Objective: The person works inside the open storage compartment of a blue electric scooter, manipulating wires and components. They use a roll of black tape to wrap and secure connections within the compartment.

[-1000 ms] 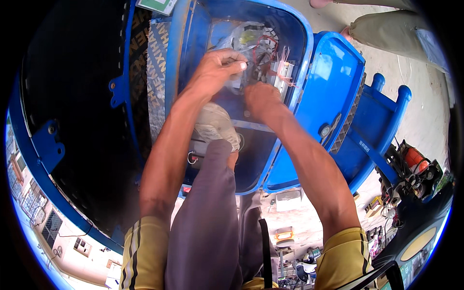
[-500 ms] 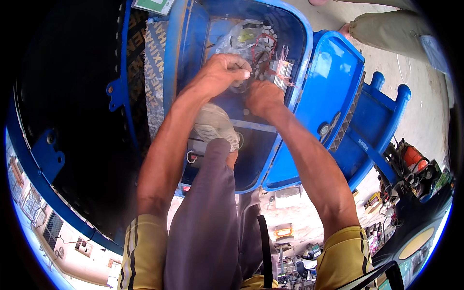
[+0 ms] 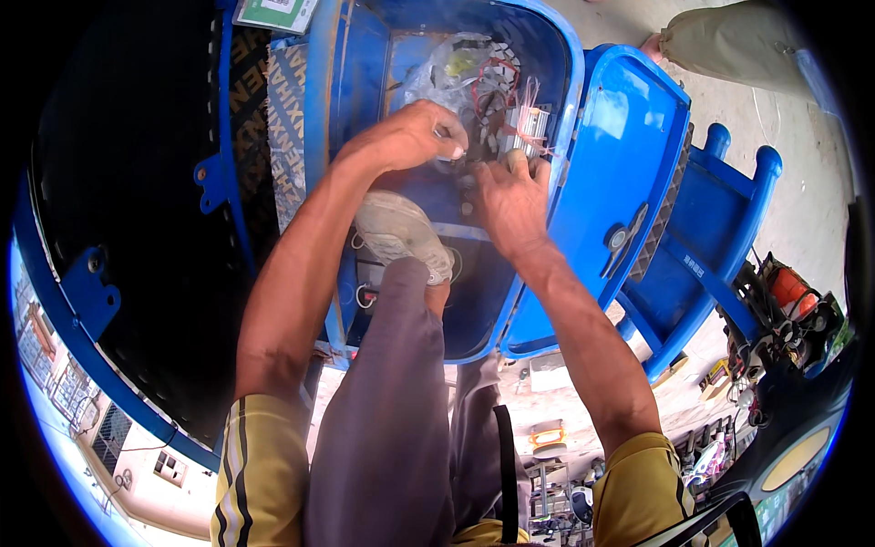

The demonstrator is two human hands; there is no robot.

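Both my hands are inside a blue metal compartment (image 3: 369, 55). My left hand (image 3: 421, 137) is closed, thumb and fingers curled together; anything in them is too small to make out. My right hand (image 3: 512, 205) is beside a silver finned metal box (image 3: 526, 129) with thin pink wires. Its fingers bend downward at the box's near end, and their tips are hidden. Beyond the hands are red wires (image 3: 478, 96), pale small pieces on the compartment floor, and a crumpled clear plastic bag (image 3: 436, 80).
My shoe (image 3: 392, 228) stands in the compartment's near part, by a crossbar. On the right an opened blue lid (image 3: 629, 137) with a lock hangs beside a blue step frame (image 3: 706, 246). Another person's trouser leg (image 3: 729, 50) is at the upper right. A dark panel (image 3: 128, 182) fills the left.
My right hand has turned from a fist and shifted right toward the finned metal box. My left hand has moved slightly left, still curled. The view has shifted a little.
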